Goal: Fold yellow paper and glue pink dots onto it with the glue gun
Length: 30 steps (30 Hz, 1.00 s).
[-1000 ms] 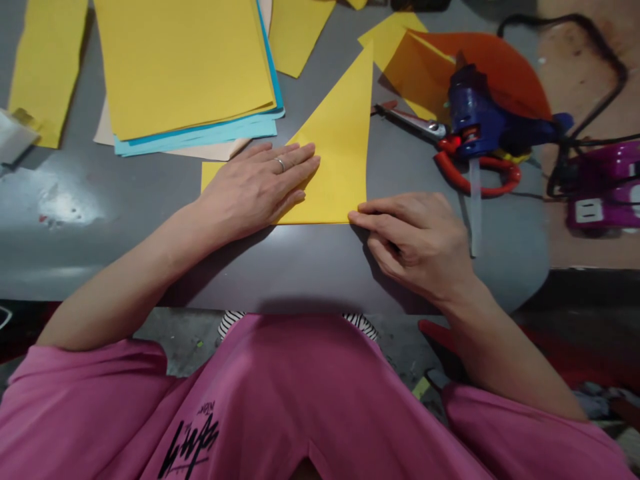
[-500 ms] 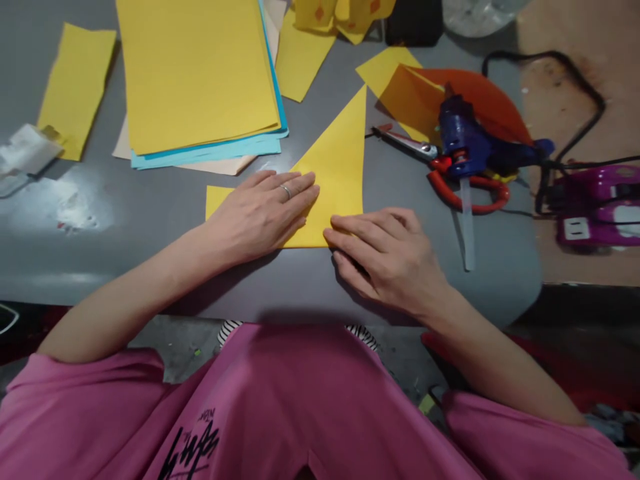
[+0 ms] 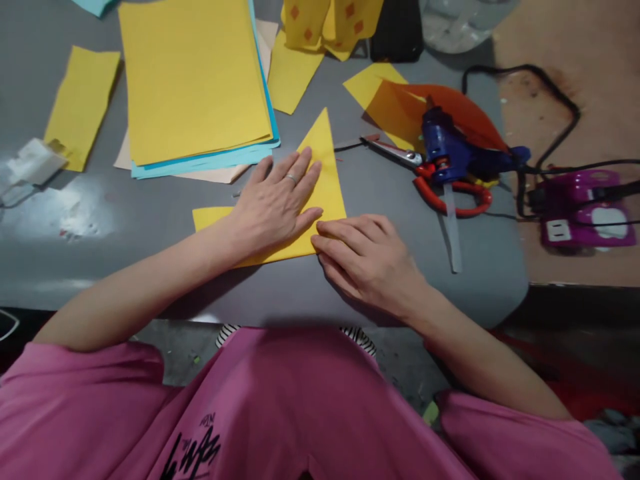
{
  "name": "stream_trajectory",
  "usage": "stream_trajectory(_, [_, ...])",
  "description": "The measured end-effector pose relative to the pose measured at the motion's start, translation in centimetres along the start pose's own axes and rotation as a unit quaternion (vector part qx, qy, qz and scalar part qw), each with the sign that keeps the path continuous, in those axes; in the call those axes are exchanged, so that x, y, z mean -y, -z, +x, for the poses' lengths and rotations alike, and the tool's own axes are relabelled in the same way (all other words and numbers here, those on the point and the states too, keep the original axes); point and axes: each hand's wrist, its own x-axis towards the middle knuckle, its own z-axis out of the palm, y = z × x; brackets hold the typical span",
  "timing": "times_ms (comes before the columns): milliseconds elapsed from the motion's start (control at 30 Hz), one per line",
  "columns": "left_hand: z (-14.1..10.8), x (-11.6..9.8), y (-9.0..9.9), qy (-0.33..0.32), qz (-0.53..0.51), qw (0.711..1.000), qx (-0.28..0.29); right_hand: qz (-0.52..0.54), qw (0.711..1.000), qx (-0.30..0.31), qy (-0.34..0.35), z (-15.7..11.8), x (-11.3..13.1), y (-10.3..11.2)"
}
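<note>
A pink shirt [image 3: 300, 400] is nearest, just below the table [image 3: 290, 293]. Near the table's close edge lies the folded paper [image 3: 327, 190], one corner pointing away. The right hand [image 3: 367, 260] has its fingertips on the paper's lower right corner; whether they pinch it cannot be told. The left hand [image 3: 275, 203] lies flat, spread over the paper, gripping nothing. Farther right, a glue gun [image 3: 445, 143] overlaps scissors [image 3: 427, 195]; farther left is a paper stack [image 3: 197, 83].

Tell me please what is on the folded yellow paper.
The left hand lies on the folded paper; the right hand rests on one corner. Paper beneath them is hidden.
</note>
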Motion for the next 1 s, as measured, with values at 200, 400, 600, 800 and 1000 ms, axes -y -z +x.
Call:
stream_trajectory(200, [-1.9,-0.8,-0.3,0.071,0.009,0.996,-0.046,0.022,1.0,0.001,0.01,0.0,0.2,-0.5])
stream_trajectory(400, [0.5,-0.9,0.5,0.042,0.014,0.999,-0.002,0.011,0.999,-0.003,-0.043,-0.3,0.1,-0.4])
stream_trajectory(600, [2.7,-0.1,0.6,0.001,-0.007,1.0,0.007,-0.012,0.996,0.002,-0.085,-0.5,0.2,0.0])
stream_trajectory(800, [-0.9,0.0,1.2,-0.002,0.005,0.999,-0.045,-0.017,0.997,0.01,-0.078,-0.4,0.6,-0.1])
stream_trajectory(1000, [-7.8,-5.5,-0.8,-0.002,0.072,0.994,-0.079,-0.026,0.997,-0.008,-0.066,-0.5,0.4,-0.3])
